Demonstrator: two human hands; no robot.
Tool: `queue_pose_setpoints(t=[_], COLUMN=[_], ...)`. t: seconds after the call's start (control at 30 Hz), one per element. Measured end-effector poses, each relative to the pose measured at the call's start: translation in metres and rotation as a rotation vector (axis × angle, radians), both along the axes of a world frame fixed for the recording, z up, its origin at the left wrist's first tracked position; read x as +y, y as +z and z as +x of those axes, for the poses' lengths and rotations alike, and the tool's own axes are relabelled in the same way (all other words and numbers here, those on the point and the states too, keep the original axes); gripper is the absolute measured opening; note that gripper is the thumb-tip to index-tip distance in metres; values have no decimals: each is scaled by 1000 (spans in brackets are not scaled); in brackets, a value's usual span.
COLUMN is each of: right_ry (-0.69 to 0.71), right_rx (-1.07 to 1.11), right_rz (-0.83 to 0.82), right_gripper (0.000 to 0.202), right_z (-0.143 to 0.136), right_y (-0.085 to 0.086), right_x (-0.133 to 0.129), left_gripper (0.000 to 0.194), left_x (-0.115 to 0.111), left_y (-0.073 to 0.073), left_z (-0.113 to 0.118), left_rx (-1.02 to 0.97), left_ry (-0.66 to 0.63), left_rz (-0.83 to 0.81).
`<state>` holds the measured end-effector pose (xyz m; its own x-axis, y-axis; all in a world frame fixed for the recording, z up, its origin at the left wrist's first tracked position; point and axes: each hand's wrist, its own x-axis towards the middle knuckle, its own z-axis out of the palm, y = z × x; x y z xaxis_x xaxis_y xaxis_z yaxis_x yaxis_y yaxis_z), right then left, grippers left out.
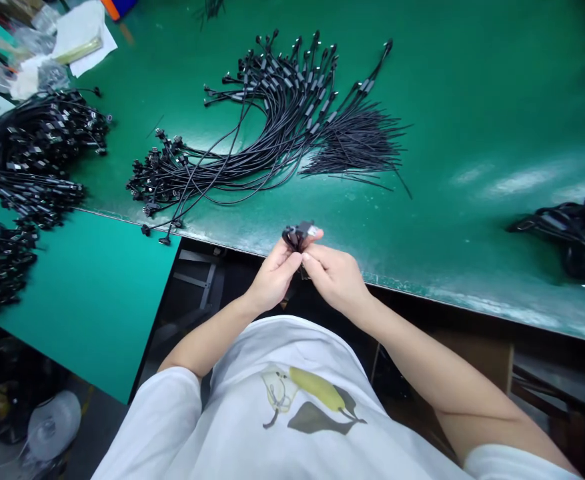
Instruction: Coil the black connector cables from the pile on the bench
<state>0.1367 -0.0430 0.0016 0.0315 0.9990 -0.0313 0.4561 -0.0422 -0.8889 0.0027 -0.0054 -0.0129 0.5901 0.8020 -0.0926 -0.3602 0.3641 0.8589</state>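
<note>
1. Both hands meet just off the bench's [472,100] near edge — the left hand [275,277] and right hand [337,277] pinch a small coiled black cable [295,238], its connector end blurred.
2. Beyond them, loose black cables [267,147] curve across the bench, some plugs close to the near edge.
3. Thin black ties [357,140] lie fanned against the cables' right side.
4. A thick cable bundle [42,147] lies toward the bench's left end; dark coiled cables [577,230] sit at the right, near the near edge.
</note>
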Motion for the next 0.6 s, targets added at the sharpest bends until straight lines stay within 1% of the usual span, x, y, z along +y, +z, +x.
queue_pose_setpoints(t=[0.07,0.13,0.17,0.23,0.3,0.37,0.47,0.53,0.6], right_ry=[-68,-76,-65,-40,-23,-9,7,34,77], right_rx=[-356,-710,-853,-993,-1038,-1037,-1006,-983,-953], right_rz=[115,223,273,324,314,285,265,259,267], right_gripper=[31,31,32,35,34,34,36,37,38], right_z=[-3,-5,-7,-10,-12,-11,-1,8,16], right_y=[6,9,9,4,-5,-15,-28,-33,-36], right_x=[-2,-3,-4,-6,-6,-6,-6,-7,-9], left_gripper=[34,28,27,26,32,40,50,47,33], left_x=[-1,1,3,6,9,13,22,28,31], left_y=[8,16,18,20,17,12,6,3,0], left_z=[8,14,15,16,14,10,1,-3,-2], left_rx=[-61,-98,-108,-117,-103,-58,33,73,92], left_ry=[61,100,104,94,78,57,46,75,123], left_rz=[-51,-97,-125,-181,-219,-234,-210,-191,-199])
